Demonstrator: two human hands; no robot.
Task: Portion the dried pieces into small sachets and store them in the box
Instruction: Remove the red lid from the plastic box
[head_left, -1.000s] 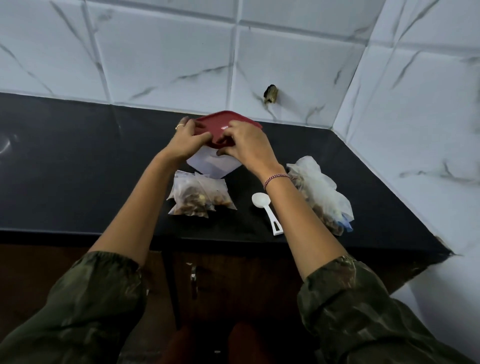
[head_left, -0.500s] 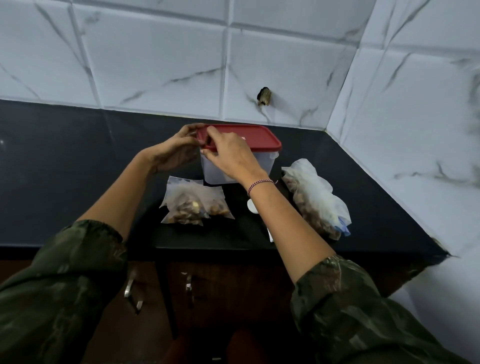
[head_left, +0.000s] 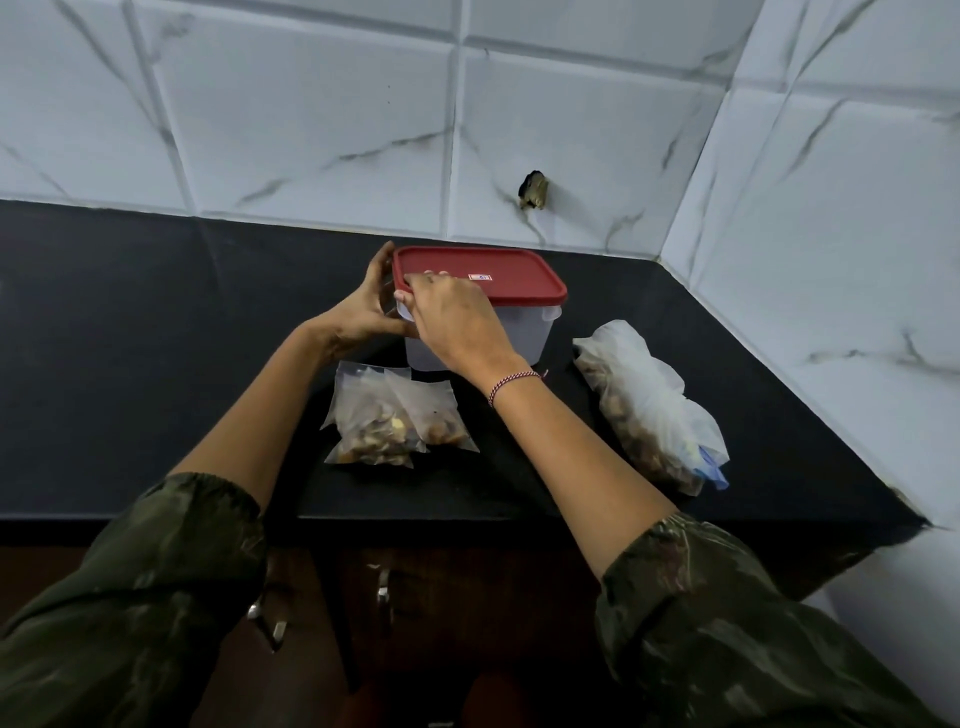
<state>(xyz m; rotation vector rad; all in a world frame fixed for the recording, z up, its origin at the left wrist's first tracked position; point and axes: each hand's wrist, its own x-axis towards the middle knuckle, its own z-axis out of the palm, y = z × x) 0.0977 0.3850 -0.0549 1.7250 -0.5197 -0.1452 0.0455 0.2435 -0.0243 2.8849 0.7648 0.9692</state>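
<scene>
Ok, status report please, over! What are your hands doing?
Left hand grips box end. Right hand pinches red lid corner. Lid on; two filled sachets outside, on counter.

one camera on the person's head looks forward and down, close over the black tabletop (head_left: 130, 338) and tiled wall (head_left: 311, 130).

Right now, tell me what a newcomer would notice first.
The red lid sits on the box at the back of the black counter, with the left hand holding the box's left end and the right hand pinching the lid's near corner. In front lie two filled sachets; to the right, a big bag of dried pieces.
</scene>
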